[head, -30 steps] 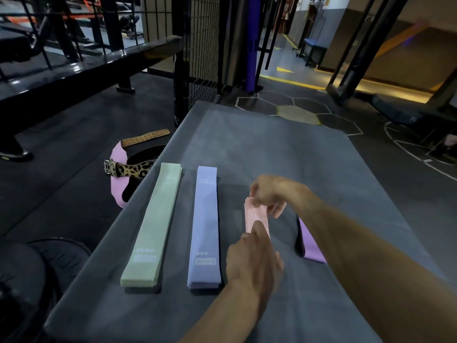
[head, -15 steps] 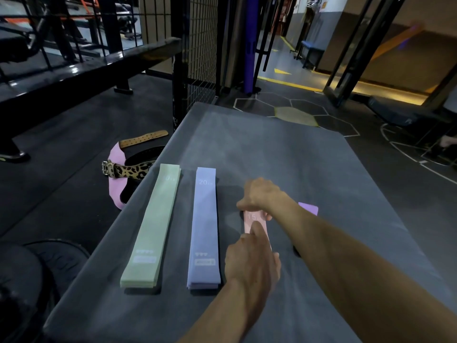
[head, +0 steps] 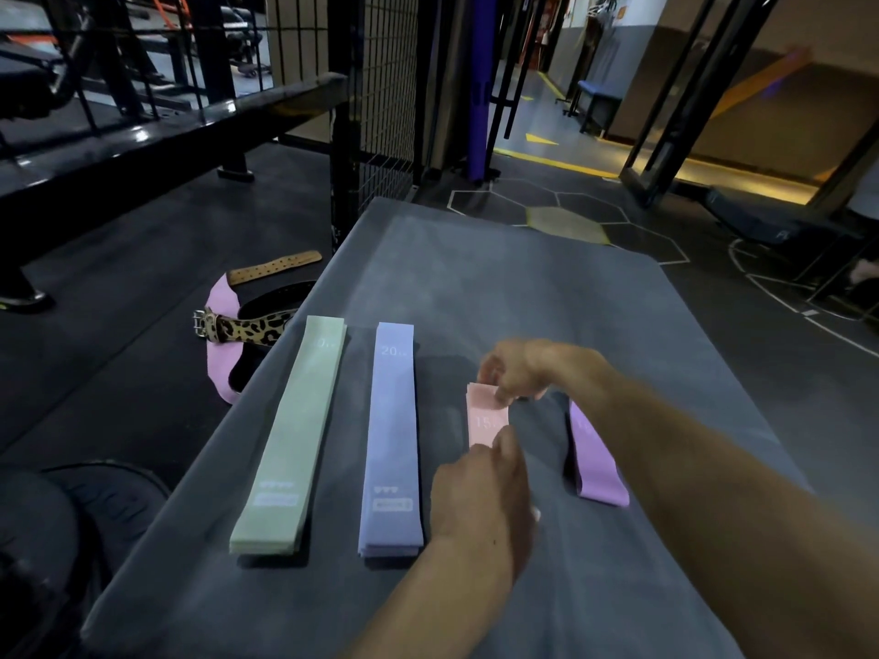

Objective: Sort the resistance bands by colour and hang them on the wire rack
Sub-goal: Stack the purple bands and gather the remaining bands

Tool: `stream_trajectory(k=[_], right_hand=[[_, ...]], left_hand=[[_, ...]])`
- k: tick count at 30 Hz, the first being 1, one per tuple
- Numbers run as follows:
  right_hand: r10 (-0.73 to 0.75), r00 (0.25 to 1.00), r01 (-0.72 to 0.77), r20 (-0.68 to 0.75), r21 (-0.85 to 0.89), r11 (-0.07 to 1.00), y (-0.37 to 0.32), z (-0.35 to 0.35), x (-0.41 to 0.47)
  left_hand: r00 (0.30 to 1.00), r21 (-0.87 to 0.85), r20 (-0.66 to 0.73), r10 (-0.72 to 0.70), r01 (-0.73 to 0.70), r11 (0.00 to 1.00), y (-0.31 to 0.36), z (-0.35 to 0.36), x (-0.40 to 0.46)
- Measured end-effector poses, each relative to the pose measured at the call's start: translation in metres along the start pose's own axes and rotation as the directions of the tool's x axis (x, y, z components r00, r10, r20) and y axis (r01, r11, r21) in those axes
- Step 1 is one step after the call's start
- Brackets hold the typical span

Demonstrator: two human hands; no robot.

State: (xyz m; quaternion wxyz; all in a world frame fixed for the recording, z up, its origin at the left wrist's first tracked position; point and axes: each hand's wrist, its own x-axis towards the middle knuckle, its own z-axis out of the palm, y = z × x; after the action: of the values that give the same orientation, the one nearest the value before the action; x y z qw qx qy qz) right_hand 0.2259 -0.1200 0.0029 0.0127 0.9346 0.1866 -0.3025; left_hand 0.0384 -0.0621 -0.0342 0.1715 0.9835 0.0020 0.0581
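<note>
On the grey table (head: 499, 297), w/ the black wire rack (head: 380, 88) standing just past its far left corner, four band stacks lie side by side, lengthwise. Far left is the green stack (head: 290, 439), flat and squared up; next the blue-lilac stack (head: 392, 439), same neat lie. Both look like thin fabric loops: light, floppy, no stiffness, prob. a bit grippy rather than slick. They'd sag if lifted by one end, so I'd take each stack at the middle or pinch both ends together.

Right of the hands lies the purple band (head: 597, 463), partly hidden by the forearm, its near end free on the table.

Between blue and purple is the pink stack (head: 486, 418), the one being worked. Right hand (head: 521, 368) pinches its far end w/ curled fingers; left hand (head: 480, 497) sits over the near end, thumb on the fabric, fingers apparently curled round it, though the grip underneath is hidden. Several thin layers, so edges could slip apart. Nothing's hung yet.

On the floor left, a leopard-print belt (head: 247, 328).
</note>
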Motion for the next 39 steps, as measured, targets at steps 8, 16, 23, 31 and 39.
stream_trajectory(k=[8, 16, 23, 31, 39], right_hand=[[-0.003, 1.000, 0.004, -0.025, 0.043, 0.999, 0.005, 0.006, 0.019], [-0.004, 0.998, -0.008, 0.058, 0.200, 0.980, 0.008, 0.003, 0.025], [-0.012, 0.997, -0.012, 0.072, 0.321, 0.947, 0.010, 0.005, 0.015], [-0.030, 0.999, 0.016, 0.032, 0.374, 0.927, 0.023, -0.011, 0.003], [0.074, 0.997, -0.069, -0.029, 0.148, 0.987, 0.023, -0.005, 0.011]], left_hand=[[0.989, 0.174, 0.119, 0.088, -0.108, 0.979, -0.009, -0.007, 0.003], [0.979, 0.115, 0.157, 0.132, -0.151, 0.982, -0.020, -0.006, -0.001], [0.968, 0.168, 0.182, 0.174, -0.205, 0.964, -0.020, -0.011, 0.002], [0.970, 0.140, 0.158, 0.182, -0.205, 0.969, -0.017, -0.010, 0.001], [0.965, 0.141, 0.149, 0.218, -0.239, 0.961, -0.019, 0.014, 0.007]])
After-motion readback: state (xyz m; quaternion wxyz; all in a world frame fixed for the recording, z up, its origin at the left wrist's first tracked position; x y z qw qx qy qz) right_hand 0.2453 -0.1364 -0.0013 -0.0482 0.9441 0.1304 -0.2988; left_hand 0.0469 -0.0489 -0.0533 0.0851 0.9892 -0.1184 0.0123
